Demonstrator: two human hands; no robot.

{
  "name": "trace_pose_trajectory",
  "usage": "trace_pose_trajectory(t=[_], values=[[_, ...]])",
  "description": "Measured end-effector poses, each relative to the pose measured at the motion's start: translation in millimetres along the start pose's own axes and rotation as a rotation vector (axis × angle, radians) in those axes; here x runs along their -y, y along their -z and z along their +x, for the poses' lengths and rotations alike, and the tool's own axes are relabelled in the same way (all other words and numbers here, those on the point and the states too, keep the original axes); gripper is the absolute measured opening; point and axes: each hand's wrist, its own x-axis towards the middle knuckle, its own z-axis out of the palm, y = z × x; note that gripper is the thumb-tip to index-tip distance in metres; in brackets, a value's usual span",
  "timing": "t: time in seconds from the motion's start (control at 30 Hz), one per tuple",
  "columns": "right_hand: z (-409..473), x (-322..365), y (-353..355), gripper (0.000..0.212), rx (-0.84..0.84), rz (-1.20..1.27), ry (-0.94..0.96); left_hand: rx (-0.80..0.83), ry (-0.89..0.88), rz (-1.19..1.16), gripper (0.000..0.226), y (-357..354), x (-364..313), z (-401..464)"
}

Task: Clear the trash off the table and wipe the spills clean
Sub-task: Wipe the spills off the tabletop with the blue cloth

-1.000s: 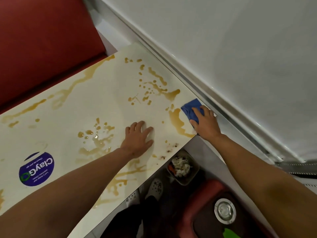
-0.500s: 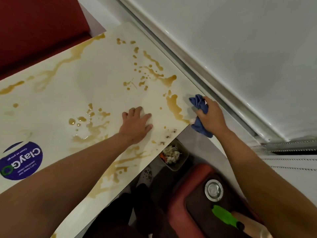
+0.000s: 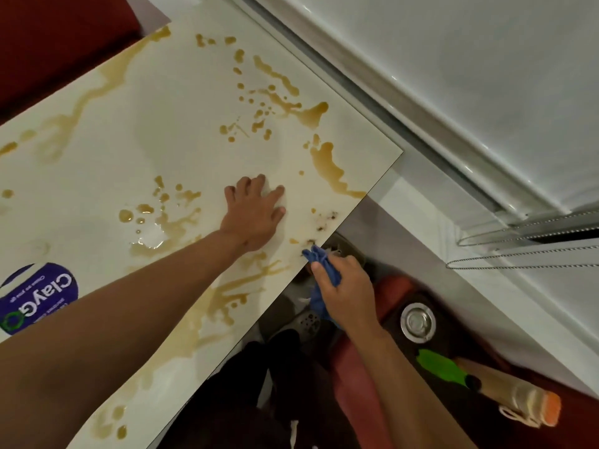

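At table (image 3: 181, 131) edge, right fingers (image 3: 324, 273) grip cloth (image 3: 325, 267); left fingers (image 3: 256, 186) splayed flat

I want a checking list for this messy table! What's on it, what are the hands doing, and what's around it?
Surface: white table streaked with brown spills, dark crumbs by the near edge.
Job's things: blue cloth at the table edge.
Clutter: round purple sticker.
Grippers: left hand flat on the table; right hand grips the cloth.
Cables: bead chain by the wall.
Surroundings: red seat, green-capped bottle.
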Motion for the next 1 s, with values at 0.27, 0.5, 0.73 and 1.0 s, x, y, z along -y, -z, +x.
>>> trace_pose_trajectory(t=[0.27, 0.5, 0.73, 1.0], values=[[-33.6, 32.5, -40.4, 0.042, -0.031, -0.039, 0.109, 0.022, -0.001, 0.003, 0.045, 0.0, -1.4, 2.1], [-23.9, -4.0, -38.6, 0.045, -0.046, -0.028, 0.031, 0.075, -0.077, 0.099, 0.057, -1.4, 8.0, -1.8], [-23.0, 1.3, -36.3, 0.044, -0.079, -0.073, 0.185, 0.062, -0.055, 0.080, 0.059, -3.3, 4.5, -1.7], [12.2, -24.7, -10.2, 0.042, -0.120, -0.136, -0.067, 0.134, -0.026, 0.069, 0.062, 6.1, 3.4, 2.4]])
